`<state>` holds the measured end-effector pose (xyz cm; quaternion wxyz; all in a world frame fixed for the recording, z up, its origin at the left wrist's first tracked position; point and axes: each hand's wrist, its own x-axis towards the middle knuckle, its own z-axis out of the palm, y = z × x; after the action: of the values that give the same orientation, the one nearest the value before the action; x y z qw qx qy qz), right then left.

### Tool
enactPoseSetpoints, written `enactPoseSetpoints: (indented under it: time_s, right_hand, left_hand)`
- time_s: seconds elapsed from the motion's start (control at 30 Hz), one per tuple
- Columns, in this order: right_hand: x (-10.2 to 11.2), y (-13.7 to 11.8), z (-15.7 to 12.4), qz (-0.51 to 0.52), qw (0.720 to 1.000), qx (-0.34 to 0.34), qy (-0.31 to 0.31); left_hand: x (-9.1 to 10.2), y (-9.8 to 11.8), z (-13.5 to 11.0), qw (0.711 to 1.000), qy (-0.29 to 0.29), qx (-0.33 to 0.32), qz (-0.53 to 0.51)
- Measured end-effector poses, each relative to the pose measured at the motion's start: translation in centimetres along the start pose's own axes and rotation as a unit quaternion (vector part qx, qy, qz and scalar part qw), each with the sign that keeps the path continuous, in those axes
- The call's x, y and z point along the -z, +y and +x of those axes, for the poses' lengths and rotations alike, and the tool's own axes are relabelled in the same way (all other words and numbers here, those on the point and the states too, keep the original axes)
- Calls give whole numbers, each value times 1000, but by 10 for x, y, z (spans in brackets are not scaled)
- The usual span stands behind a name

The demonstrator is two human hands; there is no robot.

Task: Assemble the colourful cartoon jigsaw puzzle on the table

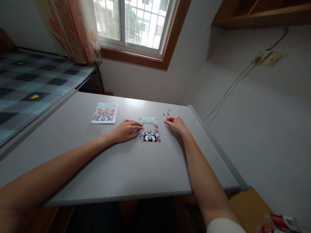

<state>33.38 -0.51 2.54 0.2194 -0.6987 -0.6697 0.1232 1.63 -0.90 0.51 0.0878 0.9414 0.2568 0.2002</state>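
Note:
A partly assembled jigsaw puzzle (150,138) lies flat on the table, its border joined around a bare gap in the middle. A blue cartoon dog face fills its lower part, and lettering runs along the top. My left hand (127,131) rests flat at the puzzle's left edge, fingers stretched out, fingertips touching it. To the right of the puzzle, my right hand (177,124) pinches a small puzzle piece between thumb and forefinger, low over the tabletop. Several loose puzzle pieces (167,114) are scattered just beyond those fingers, some partly hidden by the hand.
A printed picture sheet (105,113) lies to the left on the grey table (116,171). A bed (43,77) stands at the far left, beside a curtain (73,29) and window. Cables (228,90) hang down the right wall. Red-labelled bottles (283,221) are at lower right.

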Motion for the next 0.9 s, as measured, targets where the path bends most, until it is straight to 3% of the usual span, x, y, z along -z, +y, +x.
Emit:
enactPoseSetpoints:
  time_s: [0.2,0.57,0.73,0.9]
  right_hand:
    - [-6,-6,0,0,1000,-16,7]
    - [-5,-6,1,115,992,-48,-26]
    - [-4,-7,1,104,993,-50,-9]
    - [-4,-5,2,109,992,-43,-36]
  left_hand:
    - [1,1,0,1000,1,0,-8]
    - [0,0,-1,1000,4,3,-8]
    - [-1,-2,-1,1000,6,-1,-12]
    - [0,0,-1,1000,0,0,-11]
